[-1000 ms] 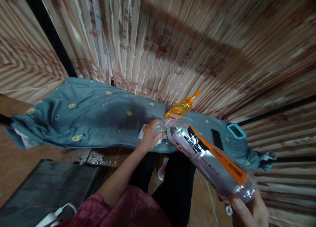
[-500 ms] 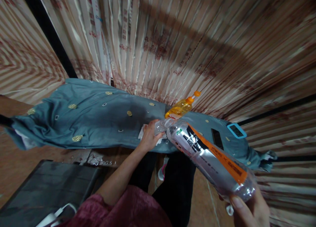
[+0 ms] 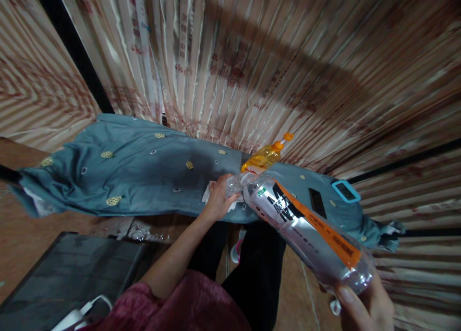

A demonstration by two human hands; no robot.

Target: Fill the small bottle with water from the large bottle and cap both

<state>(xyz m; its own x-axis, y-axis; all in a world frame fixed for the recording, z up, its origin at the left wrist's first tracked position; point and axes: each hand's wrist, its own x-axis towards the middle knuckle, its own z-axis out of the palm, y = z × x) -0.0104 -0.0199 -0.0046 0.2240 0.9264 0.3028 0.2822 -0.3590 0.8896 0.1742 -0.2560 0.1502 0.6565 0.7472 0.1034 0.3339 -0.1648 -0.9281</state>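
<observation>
My right hand [image 3: 363,307] grips the base of a large clear plastic bottle [image 3: 306,230] with a silver, black and orange label, held tilted with its neck pointing up and left. My left hand [image 3: 218,199] is closed around the bottle's neck, with a white tissue [image 3: 207,193] under it. Both hands are over a blue-grey cloth [image 3: 137,172] with small gold patches, spread over a low surface.
An orange-liquid bottle [image 3: 264,157] with an orange cap lies on the cloth just behind my left hand. A black phone [image 3: 317,202] and a blue-framed device [image 3: 345,191] rest on the cloth at right. A dark case [image 3: 72,268] sits at lower left. Ribbed patterned walls stand behind.
</observation>
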